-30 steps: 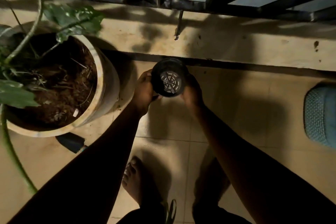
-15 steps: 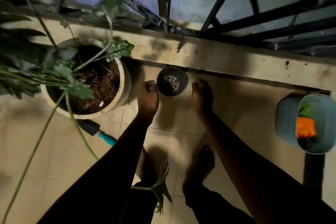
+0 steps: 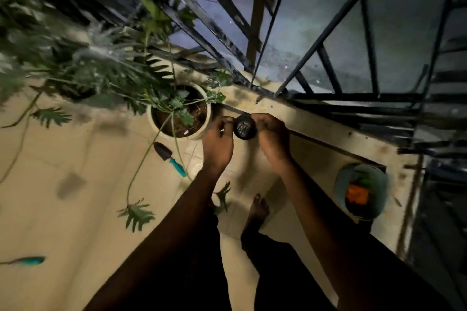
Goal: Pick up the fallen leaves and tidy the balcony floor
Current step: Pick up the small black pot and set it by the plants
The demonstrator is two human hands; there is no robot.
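Leaves lie on the floor tiles at the left, one on a long stalk trailing from the big planter, one near the person's foot. None is in hand. A trowel lies just beside the planter. Next along, the left hand and right hand have their fingers curled against either side of the small black pot by the ledge. Whether it is lifted I cannot tell. Looks like pot-shifting, not leaf-picking. Next, I'd guess: park the pot, free a hand, reach for the leaves.
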